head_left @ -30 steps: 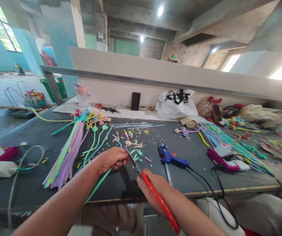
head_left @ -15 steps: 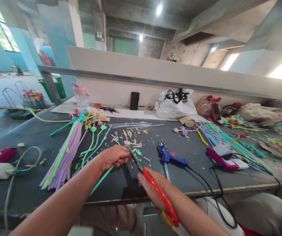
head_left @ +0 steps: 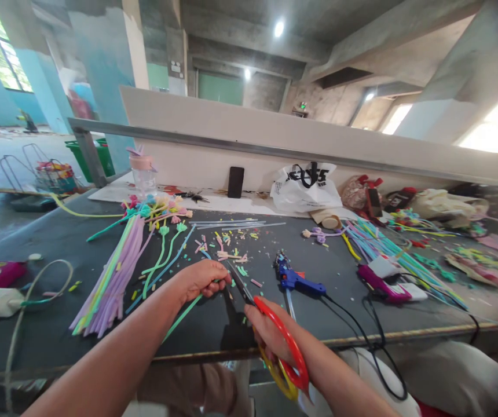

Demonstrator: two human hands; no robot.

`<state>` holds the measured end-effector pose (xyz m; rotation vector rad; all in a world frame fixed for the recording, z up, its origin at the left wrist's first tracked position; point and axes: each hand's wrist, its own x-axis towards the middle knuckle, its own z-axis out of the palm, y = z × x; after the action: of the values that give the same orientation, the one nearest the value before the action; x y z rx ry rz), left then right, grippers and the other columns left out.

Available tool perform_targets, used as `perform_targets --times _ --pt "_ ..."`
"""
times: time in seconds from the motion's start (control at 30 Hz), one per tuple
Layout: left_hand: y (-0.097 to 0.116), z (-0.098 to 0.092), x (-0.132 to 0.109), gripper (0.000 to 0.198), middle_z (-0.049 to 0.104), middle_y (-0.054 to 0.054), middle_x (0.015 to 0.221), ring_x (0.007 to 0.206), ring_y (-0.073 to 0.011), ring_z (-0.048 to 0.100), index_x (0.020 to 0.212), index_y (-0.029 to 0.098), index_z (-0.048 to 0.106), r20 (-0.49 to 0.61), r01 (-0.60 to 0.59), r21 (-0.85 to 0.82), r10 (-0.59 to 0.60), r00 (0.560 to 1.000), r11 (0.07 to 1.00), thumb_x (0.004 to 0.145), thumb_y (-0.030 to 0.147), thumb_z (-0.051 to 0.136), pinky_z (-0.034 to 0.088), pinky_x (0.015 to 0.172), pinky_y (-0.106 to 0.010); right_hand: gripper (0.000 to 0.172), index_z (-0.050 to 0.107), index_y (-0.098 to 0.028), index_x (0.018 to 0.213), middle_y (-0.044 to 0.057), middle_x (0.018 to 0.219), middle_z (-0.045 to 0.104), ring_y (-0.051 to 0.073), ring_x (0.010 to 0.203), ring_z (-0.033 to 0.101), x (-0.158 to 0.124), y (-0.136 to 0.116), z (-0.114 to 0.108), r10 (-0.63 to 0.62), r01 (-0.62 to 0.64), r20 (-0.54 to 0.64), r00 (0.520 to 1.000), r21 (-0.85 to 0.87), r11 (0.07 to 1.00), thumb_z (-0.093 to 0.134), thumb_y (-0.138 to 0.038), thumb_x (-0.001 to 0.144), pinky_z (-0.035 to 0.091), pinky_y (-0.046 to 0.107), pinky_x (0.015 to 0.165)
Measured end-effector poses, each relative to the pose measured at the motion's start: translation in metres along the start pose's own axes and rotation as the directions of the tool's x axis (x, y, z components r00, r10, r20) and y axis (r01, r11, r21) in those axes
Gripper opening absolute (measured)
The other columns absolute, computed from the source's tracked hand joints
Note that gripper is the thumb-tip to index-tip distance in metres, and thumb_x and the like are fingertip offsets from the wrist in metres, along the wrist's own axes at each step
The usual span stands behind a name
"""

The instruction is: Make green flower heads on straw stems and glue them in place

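Through the head camera I find the left hand [head_left: 208,278], near the frame's centre, closed around a green stem [head_left: 183,317] whose tail runs toward the lower left. The right hand [head_left: 270,330], lower and to the right, grips the scissors [head_left: 293,346]; the blade tips lie just beside the left hand, contact not determinable. Change noted: their yellow loop, only partly visible half a second ago, now shows clear of the red one. I judge the handles have spread, consistent with cutting at the stem. Further out on the desk [head_left: 205,333] I record pink offcuts [head_left: 231,255] at centre, lilac stems [head_left: 110,278] at left, a blue glue gun [head_left: 303,284] right of centre and a phone [head_left: 235,182] at upper middle.
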<state>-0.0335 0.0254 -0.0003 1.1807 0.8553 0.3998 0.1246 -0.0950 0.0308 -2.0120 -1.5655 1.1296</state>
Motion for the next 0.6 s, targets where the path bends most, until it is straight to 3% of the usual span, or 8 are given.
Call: perform_targets --times 0.17,0.33,0.5,0.6 --pt "0.002 -0.004 -0.006 0.017 0.053 0.000 0.062 0.041 -0.0012 0.033 0.066 0.012 0.052 0.013 -0.049 -0.016 0.049 0.999 0.999 0.067 0.026 0.060 0.016 0.037 -0.014 0.024 0.045 -0.021 0.079 -0.009 0.038 0.044 0.009 0.029 0.045 -0.008 -0.002 -0.007 0.036 -0.050 0.180 0.983 0.072 0.996 0.032 -0.040 0.088 0.036 0.019 0.035" --pt "0.001 -0.005 -0.007 0.021 0.051 0.001 0.061 0.042 -0.0017 0.034 0.063 0.012 0.050 0.022 -0.062 -0.028 0.063 0.998 0.998 0.064 0.028 0.064 0.018 0.038 -0.015 0.016 0.038 -0.023 0.080 -0.011 0.042 0.039 0.007 0.023 0.036 -0.002 -0.009 0.002 0.100 -0.106 0.119 0.988 0.046 0.993 0.035 -0.036 0.088 0.028 0.017 0.027" --pt "-0.002 -0.007 -0.010 0.021 0.052 0.000 0.063 0.044 -0.0028 0.037 0.063 0.012 0.052 0.032 -0.054 -0.033 0.055 0.998 0.998 0.066 0.030 0.063 0.019 0.038 -0.015 0.021 0.037 -0.022 0.077 -0.010 0.044 0.040 0.007 0.025 0.040 -0.001 -0.004 0.008 0.037 -0.047 0.092 0.995 0.105 0.993 0.035 -0.040 0.088 0.028 0.015 0.027" --pt "-0.002 -0.008 -0.012 0.021 0.052 0.000 0.061 0.043 -0.0028 0.036 0.065 0.012 0.053 0.049 -0.041 -0.029 0.042 0.998 0.999 0.066 0.030 0.063 0.019 0.038 -0.015 0.024 0.036 -0.023 0.078 -0.011 0.043 0.039 0.008 0.025 0.041 -0.003 -0.003 0.007 0.064 -0.075 0.096 0.993 0.113 0.991 0.031 -0.044 0.088 0.027 0.015 0.028"
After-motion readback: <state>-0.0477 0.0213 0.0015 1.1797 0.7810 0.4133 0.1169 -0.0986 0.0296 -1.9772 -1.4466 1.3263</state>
